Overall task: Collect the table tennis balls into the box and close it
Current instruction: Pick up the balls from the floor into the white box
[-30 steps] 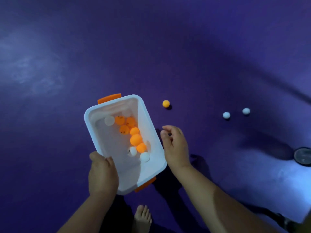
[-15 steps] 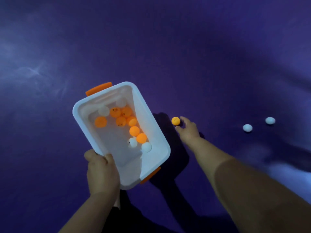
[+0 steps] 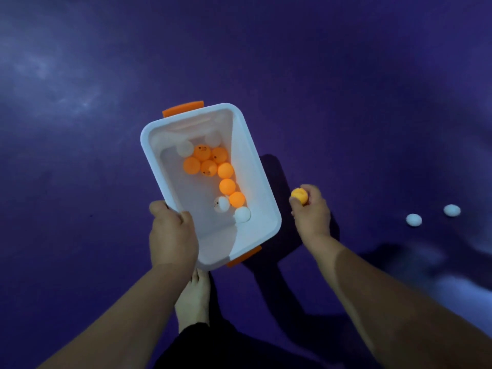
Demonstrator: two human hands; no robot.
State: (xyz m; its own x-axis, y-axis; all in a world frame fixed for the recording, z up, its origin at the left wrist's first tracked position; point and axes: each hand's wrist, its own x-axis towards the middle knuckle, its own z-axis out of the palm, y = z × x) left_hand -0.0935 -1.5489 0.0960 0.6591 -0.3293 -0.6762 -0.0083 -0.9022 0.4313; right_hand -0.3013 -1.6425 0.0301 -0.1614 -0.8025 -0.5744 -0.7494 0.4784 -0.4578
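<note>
A: Orange ball (image 3: 299, 195) is off the floor, pinched betw thumb & curled fingers of your right hand (image 3: 311, 217), just right of the box (image 3: 250, 166) but not over it yet

B: And the box itself?

A: White, orange clips (image 3: 183, 110) at both ends, held up in the air, tilted a bit. Your left hand (image 3: 173, 235) grips the near-left rim with the thumb over the edge. Fingers are prob underneath, can't see 'em. Inside there's a string of balls (image 3: 210, 166), mostly orange w/ a few white, bunched along the right wall & far end

B: So the drop, how should it go?

A: Carry your hand over the rim first, get low inside, then let go. These things bounce, so a release from high prob pops it straight back out. Hold the box level-ish w/ the left. Tip it more and the lot rolls

B: What's left after that?

A: Near white ball (image 3: 413, 219) and far white ball (image 3: 451, 210) on the purple floor (image 3: 346, 102), well off to your right, close to each other. No lid in shot, so closing's a way off imo
</note>
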